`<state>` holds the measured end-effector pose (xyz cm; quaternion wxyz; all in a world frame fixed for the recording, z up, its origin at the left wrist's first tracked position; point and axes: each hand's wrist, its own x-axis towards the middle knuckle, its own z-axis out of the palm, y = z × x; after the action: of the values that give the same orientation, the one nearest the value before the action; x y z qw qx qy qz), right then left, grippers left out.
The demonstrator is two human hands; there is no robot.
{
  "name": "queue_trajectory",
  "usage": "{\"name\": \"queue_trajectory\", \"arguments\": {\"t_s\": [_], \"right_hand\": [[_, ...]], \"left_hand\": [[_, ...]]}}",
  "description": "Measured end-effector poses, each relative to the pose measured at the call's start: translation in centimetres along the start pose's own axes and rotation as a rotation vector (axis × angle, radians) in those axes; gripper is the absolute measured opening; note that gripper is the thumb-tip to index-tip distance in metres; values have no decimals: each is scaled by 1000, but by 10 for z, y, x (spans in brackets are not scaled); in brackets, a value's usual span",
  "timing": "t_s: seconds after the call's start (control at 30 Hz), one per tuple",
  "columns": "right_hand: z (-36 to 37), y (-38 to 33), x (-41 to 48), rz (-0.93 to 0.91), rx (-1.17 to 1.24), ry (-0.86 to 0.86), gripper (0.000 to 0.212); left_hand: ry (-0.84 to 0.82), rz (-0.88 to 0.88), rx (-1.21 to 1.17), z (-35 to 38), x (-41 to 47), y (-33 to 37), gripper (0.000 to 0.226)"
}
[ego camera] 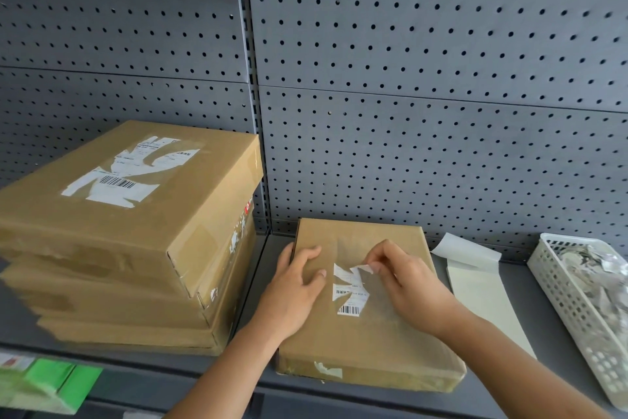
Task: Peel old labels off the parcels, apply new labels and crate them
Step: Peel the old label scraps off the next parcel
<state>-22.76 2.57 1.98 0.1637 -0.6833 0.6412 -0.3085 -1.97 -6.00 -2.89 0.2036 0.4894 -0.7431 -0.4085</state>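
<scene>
"Head view shows it best. See the flat parcel [367,333] on the shelf? The right hand [404,279] pinches a torn bit of the old label [350,296] on top of the parcel. The left hand [295,286] lies flat on the parcel's left side and presses it down."

"How should the peeling go?"

"Slow and low, I think. Pull along the parcel's top so the bit comes off whole. Scraps can go in the white basket [557,296], far right of the parcel. The new labels [482,299] lie just right of the parcel. More parcels [129,231] sit stacked to its left."
</scene>
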Motion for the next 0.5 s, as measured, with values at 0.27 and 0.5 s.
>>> {"name": "queue_trajectory", "arguments": {"t_s": [0.27,0.5], "right_hand": [[-11,-14,-26,34,108,54,9],[-17,-25,-33,160,383,131,13]], "left_hand": [[7,20,-13,1,1,-4,40],[5,22,-8,1,1,-3,38]]}}
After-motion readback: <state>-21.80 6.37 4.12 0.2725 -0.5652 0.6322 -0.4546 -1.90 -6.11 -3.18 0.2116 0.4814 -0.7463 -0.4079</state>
